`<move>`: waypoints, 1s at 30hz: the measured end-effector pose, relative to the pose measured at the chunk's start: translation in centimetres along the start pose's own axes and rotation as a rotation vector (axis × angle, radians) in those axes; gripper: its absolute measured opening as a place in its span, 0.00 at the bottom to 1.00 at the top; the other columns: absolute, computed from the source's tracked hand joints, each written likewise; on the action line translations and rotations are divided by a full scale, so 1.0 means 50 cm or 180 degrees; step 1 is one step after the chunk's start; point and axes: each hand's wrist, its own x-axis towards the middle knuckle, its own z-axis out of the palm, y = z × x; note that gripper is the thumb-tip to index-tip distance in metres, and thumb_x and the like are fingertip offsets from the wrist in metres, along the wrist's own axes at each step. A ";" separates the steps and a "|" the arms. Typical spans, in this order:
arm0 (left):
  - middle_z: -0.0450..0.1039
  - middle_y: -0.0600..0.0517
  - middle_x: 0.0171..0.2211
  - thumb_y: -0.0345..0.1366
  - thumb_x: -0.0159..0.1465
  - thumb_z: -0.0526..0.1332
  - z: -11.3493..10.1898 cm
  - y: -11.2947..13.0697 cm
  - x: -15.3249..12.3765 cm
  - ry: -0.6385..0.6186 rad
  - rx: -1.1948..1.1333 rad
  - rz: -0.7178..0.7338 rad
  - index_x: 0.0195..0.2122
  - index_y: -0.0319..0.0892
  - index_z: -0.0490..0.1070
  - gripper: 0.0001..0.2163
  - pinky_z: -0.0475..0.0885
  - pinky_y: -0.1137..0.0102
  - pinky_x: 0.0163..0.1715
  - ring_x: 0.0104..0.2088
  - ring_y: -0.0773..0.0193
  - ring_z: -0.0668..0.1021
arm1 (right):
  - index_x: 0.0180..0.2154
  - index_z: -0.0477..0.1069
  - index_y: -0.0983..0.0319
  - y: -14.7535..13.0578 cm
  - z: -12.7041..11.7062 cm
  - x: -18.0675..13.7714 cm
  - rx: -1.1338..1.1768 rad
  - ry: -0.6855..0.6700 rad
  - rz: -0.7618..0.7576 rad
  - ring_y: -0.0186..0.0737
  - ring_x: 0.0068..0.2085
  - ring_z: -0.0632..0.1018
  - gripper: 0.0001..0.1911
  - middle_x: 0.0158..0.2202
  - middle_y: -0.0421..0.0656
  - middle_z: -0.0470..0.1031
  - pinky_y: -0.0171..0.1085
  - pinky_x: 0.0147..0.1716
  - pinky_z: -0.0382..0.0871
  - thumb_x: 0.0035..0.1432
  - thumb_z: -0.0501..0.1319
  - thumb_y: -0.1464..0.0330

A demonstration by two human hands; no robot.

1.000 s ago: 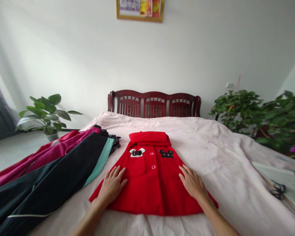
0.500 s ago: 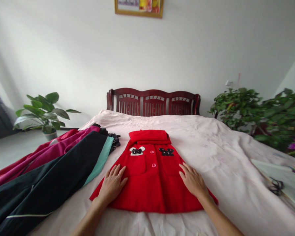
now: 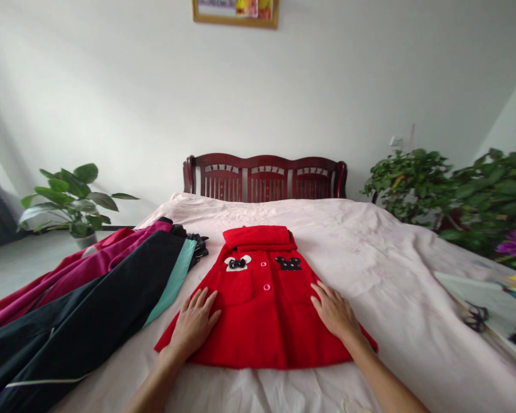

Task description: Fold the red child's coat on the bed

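Observation:
A small red dress (image 3: 264,310) with pink buttons and two mouse-shaped patches lies flat on the pale pink bed sheet (image 3: 382,275), its top folded over. My left hand (image 3: 193,324) rests palm down on the dress's left edge, fingers spread. Flat on the right side of the dress lies my right hand (image 3: 335,312), fingers apart too. Neither hand grips the cloth.
Dark and teal garments (image 3: 90,310) and magenta cloth (image 3: 90,258) lie heaped on the bed's left side. A dark wooden headboard (image 3: 264,178) stands at the far end. Potted plants stand at left (image 3: 71,198) and right (image 3: 447,192). A printed white cloth (image 3: 485,304) lies at the right edge.
The view has drifted slightly up and right. Both hands stay flat on the red dress in much the same spots.

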 end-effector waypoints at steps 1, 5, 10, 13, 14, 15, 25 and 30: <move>0.61 0.44 0.69 0.49 0.70 0.51 -0.001 0.000 0.000 -0.0008 -0.0003 -0.0008 0.67 0.47 0.62 0.26 0.56 0.54 0.67 0.69 0.52 0.62 | 0.63 0.66 0.60 0.000 0.000 0.000 -0.0007 0.0003 -0.0007 0.51 0.60 0.72 0.26 0.66 0.48 0.66 0.49 0.55 0.68 0.68 0.46 0.63; 0.61 0.44 0.69 0.48 0.70 0.51 -0.007 0.004 -0.001 -0.0049 -0.0017 -0.0054 0.67 0.47 0.62 0.26 0.57 0.54 0.67 0.69 0.51 0.62 | 0.63 0.66 0.60 -0.001 -0.001 -0.001 -0.0027 0.0014 -0.0013 0.51 0.60 0.72 0.26 0.66 0.48 0.66 0.49 0.55 0.68 0.68 0.46 0.63; 0.60 0.45 0.69 0.48 0.70 0.51 -0.014 0.008 -0.003 -0.0097 -0.0018 -0.0122 0.68 0.47 0.62 0.26 0.57 0.54 0.67 0.69 0.52 0.62 | 0.64 0.65 0.59 -0.001 0.002 -0.003 -0.0089 0.0000 -0.0002 0.52 0.60 0.72 0.27 0.67 0.47 0.65 0.50 0.54 0.68 0.68 0.45 0.63; 0.61 0.45 0.69 0.47 0.70 0.50 -0.021 0.009 -0.006 -0.0156 0.0002 -0.0201 0.67 0.46 0.62 0.26 0.56 0.55 0.67 0.69 0.52 0.62 | 0.65 0.64 0.59 0.000 0.008 -0.004 -0.0100 -0.0038 0.0003 0.53 0.61 0.71 0.27 0.67 0.48 0.64 0.51 0.55 0.68 0.69 0.45 0.63; 0.60 0.45 0.69 0.47 0.70 0.50 -0.024 0.008 -0.007 -0.0181 0.0014 -0.0261 0.67 0.46 0.62 0.26 0.56 0.55 0.67 0.69 0.52 0.62 | 0.65 0.64 0.59 0.000 0.010 -0.004 -0.0103 -0.0056 0.0017 0.53 0.61 0.71 0.27 0.67 0.48 0.64 0.51 0.56 0.68 0.68 0.45 0.63; 0.60 0.44 0.69 0.46 0.70 0.50 -0.026 0.004 -0.009 -0.0205 0.0026 -0.0341 0.67 0.45 0.62 0.26 0.56 0.54 0.67 0.69 0.51 0.62 | 0.65 0.64 0.59 0.002 0.012 -0.005 -0.0099 -0.0080 0.0028 0.53 0.62 0.71 0.27 0.68 0.48 0.63 0.51 0.56 0.67 0.68 0.45 0.63; 0.73 0.40 0.60 0.50 0.67 0.46 0.008 -0.173 -0.050 -0.0250 -0.0732 -0.1066 0.64 0.37 0.64 0.30 0.68 0.57 0.60 0.58 0.51 0.76 | 0.61 0.69 0.65 0.144 0.004 0.017 0.0949 -0.0814 0.0683 0.51 0.62 0.72 0.29 0.61 0.55 0.72 0.45 0.60 0.67 0.60 0.53 0.62; 0.83 0.47 0.41 0.60 0.58 0.57 -0.018 -0.201 -0.053 -0.0612 -0.2766 -0.1862 0.50 0.42 0.76 0.30 0.79 0.59 0.44 0.44 0.49 0.83 | 0.55 0.74 0.63 0.172 -0.023 0.022 0.2974 -0.1543 0.0692 0.51 0.55 0.79 0.26 0.54 0.52 0.78 0.47 0.57 0.70 0.63 0.51 0.58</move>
